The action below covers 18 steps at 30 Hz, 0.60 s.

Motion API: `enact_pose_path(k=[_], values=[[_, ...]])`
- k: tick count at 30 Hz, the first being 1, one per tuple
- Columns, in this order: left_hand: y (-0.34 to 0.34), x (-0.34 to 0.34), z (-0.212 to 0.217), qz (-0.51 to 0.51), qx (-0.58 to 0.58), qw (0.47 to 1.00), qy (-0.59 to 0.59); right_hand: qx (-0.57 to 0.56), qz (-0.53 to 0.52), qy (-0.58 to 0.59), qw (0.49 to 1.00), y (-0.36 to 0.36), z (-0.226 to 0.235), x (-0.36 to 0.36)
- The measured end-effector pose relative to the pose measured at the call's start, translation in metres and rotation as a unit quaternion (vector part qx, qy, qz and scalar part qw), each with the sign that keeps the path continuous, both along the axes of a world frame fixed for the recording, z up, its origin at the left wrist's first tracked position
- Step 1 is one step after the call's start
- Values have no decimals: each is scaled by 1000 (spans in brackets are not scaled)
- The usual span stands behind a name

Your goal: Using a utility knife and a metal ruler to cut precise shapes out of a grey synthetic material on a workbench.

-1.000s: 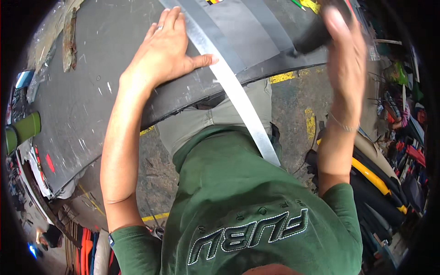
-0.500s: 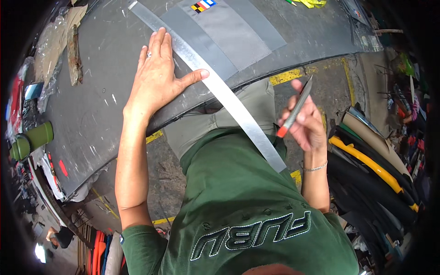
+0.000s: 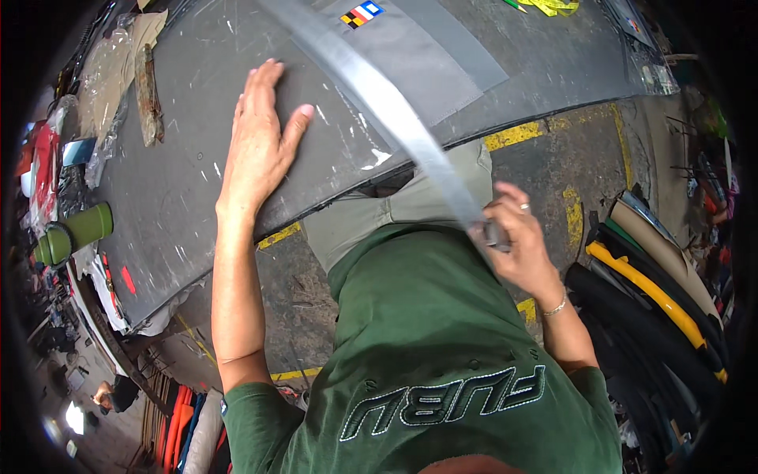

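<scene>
My left hand [image 3: 257,150] lies flat on the dark tabletop [image 3: 189,197], fingers stretched and thumb apart, holding nothing. In my right hand [image 3: 521,245] is the near end of a long metal ruler [image 3: 391,107], pinched between thumb and fingers. The ruler slants up and away over the table edge and is blurred by motion. A small dark piece [image 3: 495,235] shows at those fingers; its kind is hard to make out. Beyond the ruler lies a grey fabric panel [image 3: 430,67] with darker side bands and a colourful flag patch [image 3: 362,14], partly covered by the ruler.
A green bottle [image 3: 83,231] stands at the table's left side, near plastic wrapping and a weathered stick [image 3: 148,95]. Yellow tape [image 3: 550,6] lies at the far edge. Rolls of material, one yellow [image 3: 647,292], lean on the right. Yellow lines mark the floor.
My left hand has come off the ruler and rests on the table to its left. My right hand, earlier holding a pointed grey tool with a red end, now grips the ruler's near end.
</scene>
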<state>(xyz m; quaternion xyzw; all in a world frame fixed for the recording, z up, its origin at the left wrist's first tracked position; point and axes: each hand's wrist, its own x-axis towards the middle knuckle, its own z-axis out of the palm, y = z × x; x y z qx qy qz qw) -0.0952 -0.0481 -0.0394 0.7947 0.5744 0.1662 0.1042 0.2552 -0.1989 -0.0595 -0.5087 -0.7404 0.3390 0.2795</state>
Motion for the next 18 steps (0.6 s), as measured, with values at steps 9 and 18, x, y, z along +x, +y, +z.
enact_pose_path(k=[9, 18], values=[[-29, 57, 9, -115, 37, 986, 112, -27, -161, -10, 986, 12, 17, 60], [18, 20, 17, -99, 48, 993, 52, -232, -199, 169, 937, 8, -4, 54]])
